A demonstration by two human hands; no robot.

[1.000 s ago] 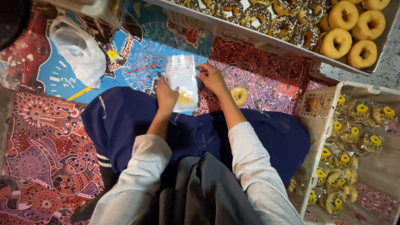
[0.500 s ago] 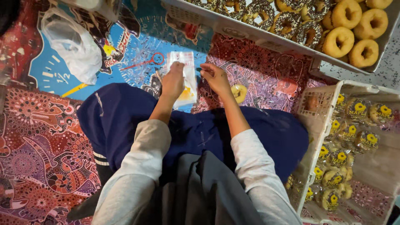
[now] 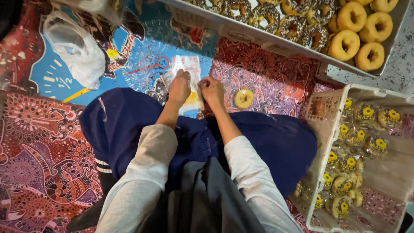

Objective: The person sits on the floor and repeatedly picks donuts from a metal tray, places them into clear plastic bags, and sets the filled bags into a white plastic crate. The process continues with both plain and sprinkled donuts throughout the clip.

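Two hands press a clear plastic packet flat on a patterned floor mat.

The packet (image 3: 186,82), see-through with pale red print and a yellow patch low down, lies at 12 o'clock from the sitter's blue-clad knees. The left hand (image 3: 179,87) rests palm-down on it, fingers curled forward; the right hand (image 3: 211,89) is closed in a pinch on its right edge. A plain yellow doughnut (image 3: 243,98) lies loose on the mat (image 3: 39,142) at 3 o'clock from the right hand, just beside it. A crumpled white plastic bag (image 3: 77,49) sits at 10 o'clock. A white tray (image 3: 276,41) at 1 o'clock holds plain and sprinkled doughnuts. At 4 o'clock a white crate (image 3: 321,142) holds wrapped doughnuts (image 3: 345,162), each clear packet bearing a round yellow label.
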